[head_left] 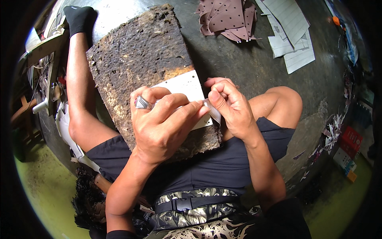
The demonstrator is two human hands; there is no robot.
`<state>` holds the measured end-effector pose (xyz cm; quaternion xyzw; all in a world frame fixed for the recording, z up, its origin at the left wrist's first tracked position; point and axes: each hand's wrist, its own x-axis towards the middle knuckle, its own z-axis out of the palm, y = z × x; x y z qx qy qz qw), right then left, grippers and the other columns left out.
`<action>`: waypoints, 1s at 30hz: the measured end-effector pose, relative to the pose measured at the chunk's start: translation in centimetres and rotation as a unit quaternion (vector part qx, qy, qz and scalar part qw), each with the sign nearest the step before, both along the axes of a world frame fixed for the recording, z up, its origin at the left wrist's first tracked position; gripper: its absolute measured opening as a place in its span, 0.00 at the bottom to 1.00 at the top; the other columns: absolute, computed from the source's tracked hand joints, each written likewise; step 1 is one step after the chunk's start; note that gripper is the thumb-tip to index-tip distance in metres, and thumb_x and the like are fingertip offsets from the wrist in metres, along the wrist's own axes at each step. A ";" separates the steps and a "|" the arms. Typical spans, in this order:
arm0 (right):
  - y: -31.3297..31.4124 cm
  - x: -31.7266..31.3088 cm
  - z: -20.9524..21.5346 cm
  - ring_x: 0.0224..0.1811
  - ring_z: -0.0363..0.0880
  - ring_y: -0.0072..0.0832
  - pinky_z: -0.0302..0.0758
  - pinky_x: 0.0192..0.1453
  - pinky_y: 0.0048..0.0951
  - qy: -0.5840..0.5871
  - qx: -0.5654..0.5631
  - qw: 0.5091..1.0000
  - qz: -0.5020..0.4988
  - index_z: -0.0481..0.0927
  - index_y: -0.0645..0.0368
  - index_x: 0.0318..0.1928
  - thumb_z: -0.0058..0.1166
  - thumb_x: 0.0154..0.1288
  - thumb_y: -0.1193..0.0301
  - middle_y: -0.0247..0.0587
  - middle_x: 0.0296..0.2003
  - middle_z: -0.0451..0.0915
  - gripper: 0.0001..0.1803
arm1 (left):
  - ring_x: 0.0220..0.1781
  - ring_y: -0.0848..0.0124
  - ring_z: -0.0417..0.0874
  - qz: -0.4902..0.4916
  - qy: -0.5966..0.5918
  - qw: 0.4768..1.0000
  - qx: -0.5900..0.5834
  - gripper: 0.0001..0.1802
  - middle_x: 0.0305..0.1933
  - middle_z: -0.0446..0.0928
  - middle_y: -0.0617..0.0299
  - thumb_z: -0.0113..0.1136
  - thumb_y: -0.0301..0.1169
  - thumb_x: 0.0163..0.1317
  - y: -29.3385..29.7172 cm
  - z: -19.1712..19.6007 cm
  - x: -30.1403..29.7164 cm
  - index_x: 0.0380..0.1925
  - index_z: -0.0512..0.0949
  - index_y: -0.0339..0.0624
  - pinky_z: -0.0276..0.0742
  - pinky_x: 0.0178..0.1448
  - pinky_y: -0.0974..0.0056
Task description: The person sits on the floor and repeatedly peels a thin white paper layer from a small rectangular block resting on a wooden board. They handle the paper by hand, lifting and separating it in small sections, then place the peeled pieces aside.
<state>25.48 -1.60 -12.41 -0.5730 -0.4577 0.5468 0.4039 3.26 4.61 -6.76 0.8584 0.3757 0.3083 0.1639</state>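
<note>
A white sheet with small dark holes [190, 82] lies on a rough, dark, pitted board [139, 51] across my lap. Over the sheet is my left hand [161, 119], with a large silver ring on one finger. Its thumb and fingers pinch the end of a thin pale strip [215, 113] at the sheet's right edge. Just to the right is my right hand [232, 107], its fingers curled in and its thumb bent against them. The strip runs beside that hand's thumb; whatever its fingertips hold is too small or hidden to make out.
Dotted mauve pieces [229, 20] are piled on the dark floor beyond the board. White lined sheets [292, 32] lie at the far right. Paper scraps [333, 129] and a red box [351, 141] are at the right. A wooden frame [49, 49] stands at the left.
</note>
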 end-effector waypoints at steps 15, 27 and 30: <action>0.7 2.7 0.9 0.53 0.84 0.33 0.80 0.59 0.37 -0.074 0.000 0.997 0.022 0.85 0.63 0.51 0.65 0.89 0.54 0.42 0.47 0.85 0.21 | 0.51 0.62 0.84 0.012 0.072 0.997 -0.011 0.21 0.46 0.86 0.68 0.90 0.32 0.57 -0.7 1.3 0.6 0.51 0.96 0.61 0.73 0.58 0.51; 5.3 6.2 6.4 0.36 0.74 0.11 0.72 0.40 0.20 -0.049 -0.024 0.995 -0.081 0.88 0.58 0.44 0.74 0.84 0.64 0.20 0.33 0.81 0.11 | 0.53 0.59 0.84 0.016 0.007 0.998 -0.061 0.18 0.49 0.83 0.66 0.84 0.33 0.64 -1.8 1.3 -0.2 0.54 0.94 0.55 0.72 0.65 0.46; 9.3 7.5 9.0 0.41 0.84 0.16 0.81 0.50 0.22 -0.002 0.128 0.990 -0.053 0.90 0.60 0.51 0.70 0.86 0.63 0.27 0.40 0.89 0.11 | 0.52 0.58 0.86 0.007 -0.039 0.996 -0.076 0.18 0.50 0.83 0.63 0.85 0.27 0.62 -2.4 2.3 -1.9 0.52 0.93 0.47 0.76 0.64 0.47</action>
